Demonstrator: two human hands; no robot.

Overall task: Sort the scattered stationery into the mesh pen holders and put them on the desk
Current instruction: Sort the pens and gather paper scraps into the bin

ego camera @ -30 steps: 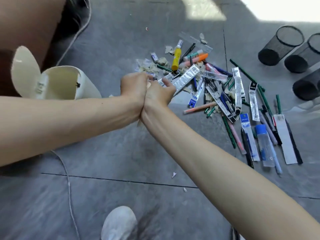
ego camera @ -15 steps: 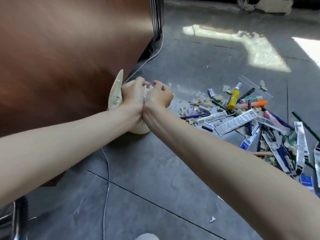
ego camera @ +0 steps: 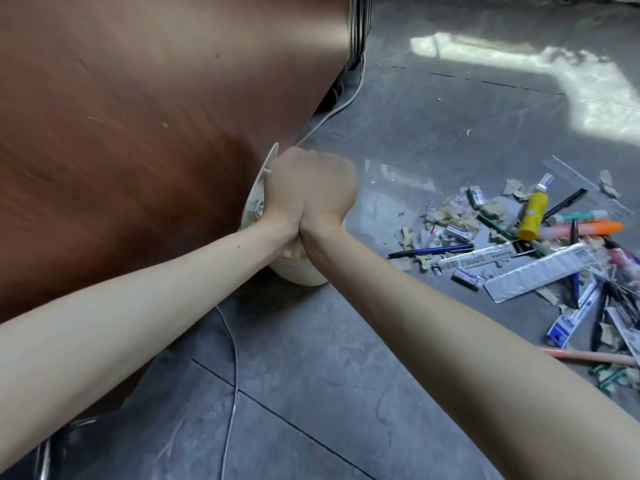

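Note:
My left hand (ego camera: 285,188) and my right hand (ego camera: 334,194) are pressed together, fingers curled, above a cream waste bin (ego camera: 301,271) with its lid (ego camera: 269,166) swung up. What they hold is mostly hidden; earlier frames show pale paper scraps between them. The scattered stationery lies on the floor to the right: a yellow glue bottle (ego camera: 535,214), an orange highlighter (ego camera: 595,227), a blue pen (ego camera: 433,251), a silver refill packet (ego camera: 540,273) and several more pens. The mesh pen holders are out of view.
A brown wooden desk panel (ego camera: 138,133) fills the left side, right behind the bin. A grey cable (ego camera: 232,358) runs across the grey tiled floor (ego camera: 311,393) under my arms. Torn paper scraps (ego camera: 450,216) lie among the pens.
Both hands, held together, moved left from the stationery pile to above the cream bin. The view swung left, so the mesh holders dropped out of sight.

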